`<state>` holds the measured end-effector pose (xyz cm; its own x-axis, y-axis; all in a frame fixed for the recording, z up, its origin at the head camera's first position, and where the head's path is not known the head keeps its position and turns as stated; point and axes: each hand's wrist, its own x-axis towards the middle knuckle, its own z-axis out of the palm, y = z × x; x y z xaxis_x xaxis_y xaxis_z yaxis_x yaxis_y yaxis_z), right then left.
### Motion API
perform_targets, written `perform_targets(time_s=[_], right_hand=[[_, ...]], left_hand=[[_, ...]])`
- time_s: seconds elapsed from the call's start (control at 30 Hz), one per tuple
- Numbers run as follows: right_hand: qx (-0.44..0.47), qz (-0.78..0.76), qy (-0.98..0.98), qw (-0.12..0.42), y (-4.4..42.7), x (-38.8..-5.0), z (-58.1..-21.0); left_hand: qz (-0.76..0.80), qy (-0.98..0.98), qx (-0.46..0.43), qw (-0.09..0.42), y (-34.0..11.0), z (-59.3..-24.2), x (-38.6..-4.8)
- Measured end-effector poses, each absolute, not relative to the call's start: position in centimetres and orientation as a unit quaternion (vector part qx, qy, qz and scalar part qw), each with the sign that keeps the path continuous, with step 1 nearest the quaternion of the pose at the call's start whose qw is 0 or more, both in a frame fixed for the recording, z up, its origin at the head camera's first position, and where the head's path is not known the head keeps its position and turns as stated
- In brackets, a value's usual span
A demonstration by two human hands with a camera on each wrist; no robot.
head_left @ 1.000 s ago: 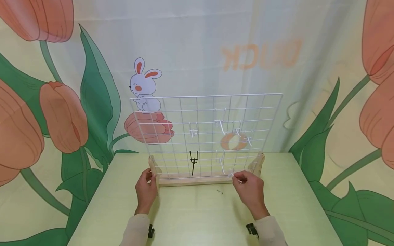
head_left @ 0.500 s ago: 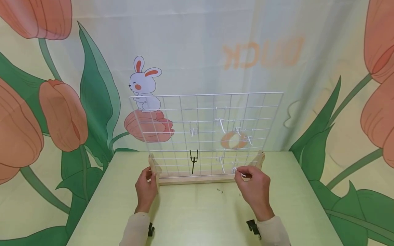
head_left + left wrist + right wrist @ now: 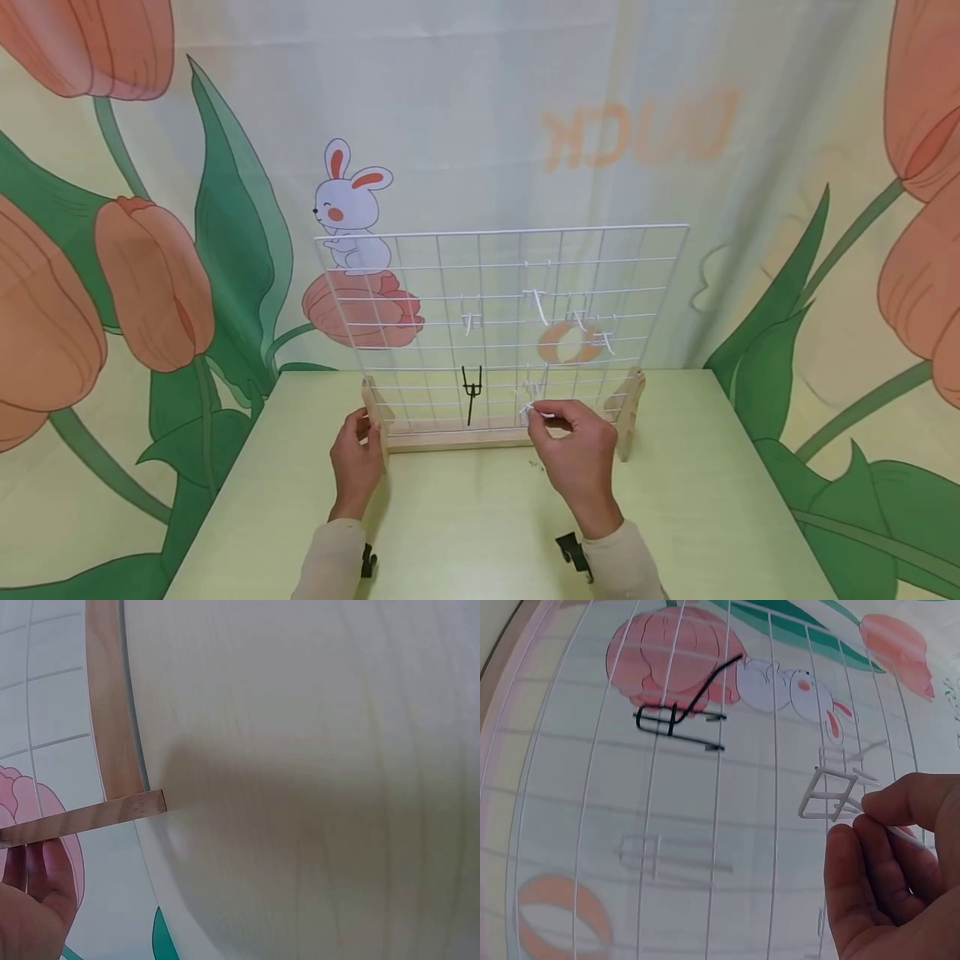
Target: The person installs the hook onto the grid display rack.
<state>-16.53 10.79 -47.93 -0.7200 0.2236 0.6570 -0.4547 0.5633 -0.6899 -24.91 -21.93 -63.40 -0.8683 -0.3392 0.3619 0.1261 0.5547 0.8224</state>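
A white wire grid panel point(image 3: 480, 333) stands upright in a wooden base point(image 3: 450, 442) on the table. My left hand point(image 3: 356, 462) grips the left wooden side piece point(image 3: 75, 821) of that base, its fingertips against the wood in the left wrist view. Between thumb and fingers, my right hand point(image 3: 577, 454) pinches a small white wire hook point(image 3: 826, 793) in front of the grid's lower part. A black hook point(image 3: 471, 390) hangs on the grid to the left of this hand. Part of the held hook is hidden by the fingers.
More white hooks hang on the grid, including a long one point(image 3: 539, 307), one at the left point(image 3: 470, 322) and one at the right point(image 3: 606, 340). Small dark marks point(image 3: 536, 464) show on the table point(image 3: 465, 525). A printed curtain point(image 3: 465, 100) hangs behind.
My right hand first shifts slightly right, then moves left along the lower grid, with the white hook still pinched. The left hand stays in place on the base.
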Motion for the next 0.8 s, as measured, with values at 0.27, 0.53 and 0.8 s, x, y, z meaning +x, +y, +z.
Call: perform_targets(time_s=[0.27,0.53,0.8], right_hand=[[0.106,0.48,-0.788,0.37,8.0,-16.6,-47.8],[0.117,0.493,-0.781,0.364,6.4,-16.7,-47.9],[0.131,0.52,-0.766,0.353,4.3,-17.3,-48.2]], left_hand=[[-0.472,-0.849,0.071,0.228,-22.1,-63.6,-25.0],[-0.473,-0.849,0.07,0.224,-22.2,-63.6,-25.0],[-0.473,-0.849,0.071,0.225,-22.2,-63.6,-25.0]])
